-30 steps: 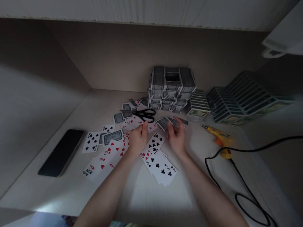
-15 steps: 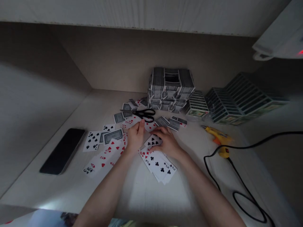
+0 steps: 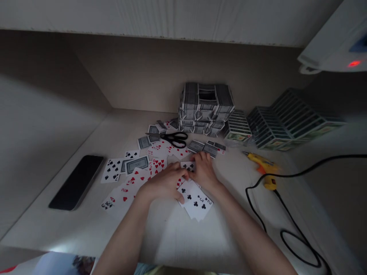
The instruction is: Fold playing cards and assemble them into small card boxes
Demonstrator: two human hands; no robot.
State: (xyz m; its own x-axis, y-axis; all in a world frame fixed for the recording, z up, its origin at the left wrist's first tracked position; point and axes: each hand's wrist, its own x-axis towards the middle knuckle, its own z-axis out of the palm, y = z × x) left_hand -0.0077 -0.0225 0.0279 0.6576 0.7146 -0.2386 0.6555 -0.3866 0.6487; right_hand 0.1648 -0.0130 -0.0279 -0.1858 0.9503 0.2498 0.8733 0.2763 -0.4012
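My left hand [image 3: 168,179] is over the near pile of playing cards [image 3: 196,200], its thumb at the pile's left edge and its fingers bent across the top. A three of clubs shows in this pile, with a red diamond card partly covered. My right hand [image 3: 205,172] meets the left fingertips, its fingers curled at a black-suited playing card [image 3: 186,165] behind the pile. The hands hide part of that card. Just beyond lie black-handled scissors [image 3: 174,138] on more cards. Overlapping face-up heart cards [image 3: 136,179] spread to the left.
A dark phone [image 3: 77,182] lies at left. A box-like structure of folded cards [image 3: 207,107] stands at the back, beside slatted card structures [image 3: 286,122]. A yellow glue gun [image 3: 265,164] with a looping black cord [image 3: 295,217] lies at right. A shelf [image 3: 172,19] overhangs the desk.
My left hand has come down and right, from behind the pile onto its left edge. The right hand has turned inward, fingers now curled. The ten of hearts is uncovered at left.
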